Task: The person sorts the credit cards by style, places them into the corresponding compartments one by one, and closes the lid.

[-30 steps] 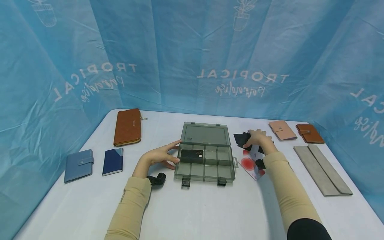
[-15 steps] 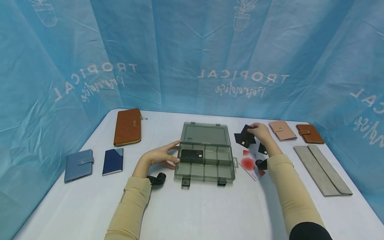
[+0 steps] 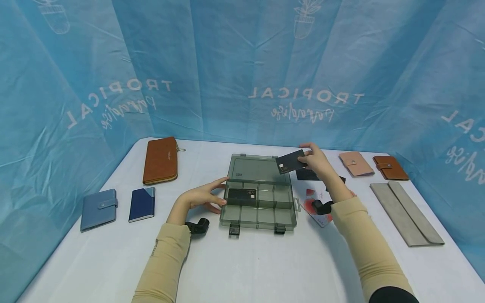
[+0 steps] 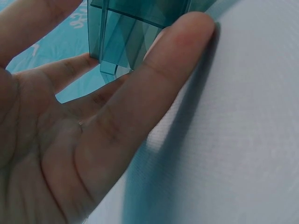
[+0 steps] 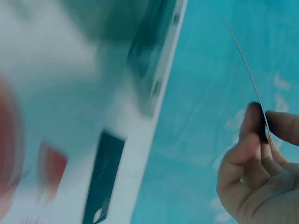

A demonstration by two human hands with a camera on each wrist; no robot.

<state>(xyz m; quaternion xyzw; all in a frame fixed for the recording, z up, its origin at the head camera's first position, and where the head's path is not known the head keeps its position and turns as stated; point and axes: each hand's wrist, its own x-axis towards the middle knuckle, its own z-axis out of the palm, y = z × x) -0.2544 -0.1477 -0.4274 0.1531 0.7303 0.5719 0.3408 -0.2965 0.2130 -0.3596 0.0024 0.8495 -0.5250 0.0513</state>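
Observation:
A green see-through compartment box [image 3: 274, 215] lies with its lid folded back. My left hand [image 3: 201, 198] touches its left side, thumb and fingers extended; the left wrist view shows the thumb [image 4: 180, 51] along the box wall. Inside the back left compartments lies a black VIP card [image 3: 241, 196]. Above the lid's right edge, my right hand [image 3: 317, 163] pinches another black VIP card [image 3: 289, 162], which appears edge-on in the right wrist view. Below that hand are more black cards [image 3: 306, 175] and red-and-white cards [image 3: 320, 219], partly hidden by the right wrist.
On the left lie a brown zip wallet [image 3: 161, 160], a light blue wallet [image 3: 99, 209] and a navy card holder [image 3: 142, 204]. To the right are a pink wallet [image 3: 356, 163], a brown snap wallet [image 3: 391, 167] and a long grey wallet [image 3: 406, 213]. Blue curtain surrounds the table.
My right hand has picked a black card off the pile on the right, lifted it and carried it left toward the box lid. The left hand and box have stayed in place.

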